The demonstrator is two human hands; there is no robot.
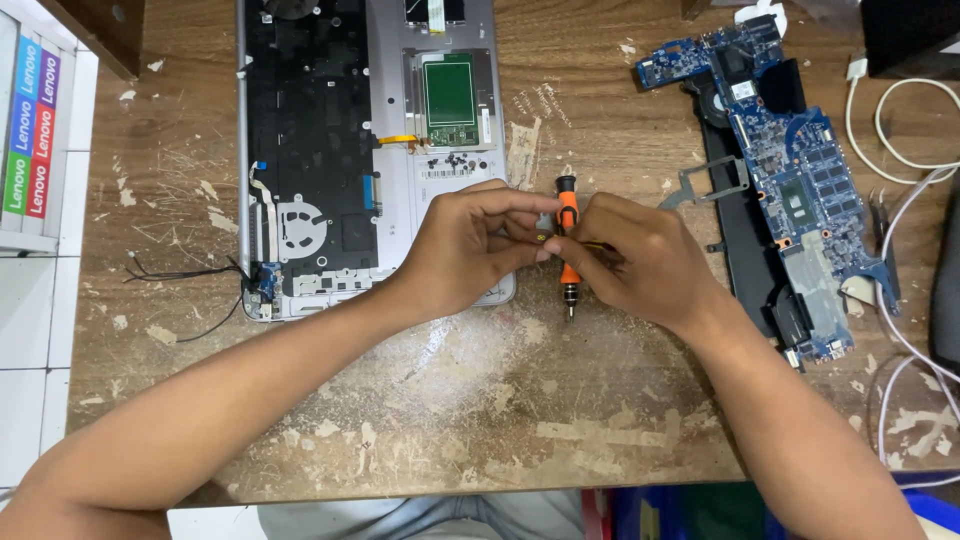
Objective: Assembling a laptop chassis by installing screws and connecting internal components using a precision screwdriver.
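My left hand and my right hand meet at the middle of a worn wooden table. Between them stands an orange and black screwdriver, tip pointing toward me. My right hand wraps its lower shaft, and my left fingertips pinch something small at its middle; what it is stays hidden. My left hand lies over the near right corner of an opened laptop base, its black inner panel, fan cutout and green board exposed.
A blue motherboard lies at the right over a long black part. White cables loop at the far right. A small grey metal bracket sits beside the board. Coloured boxes stand at the left edge.
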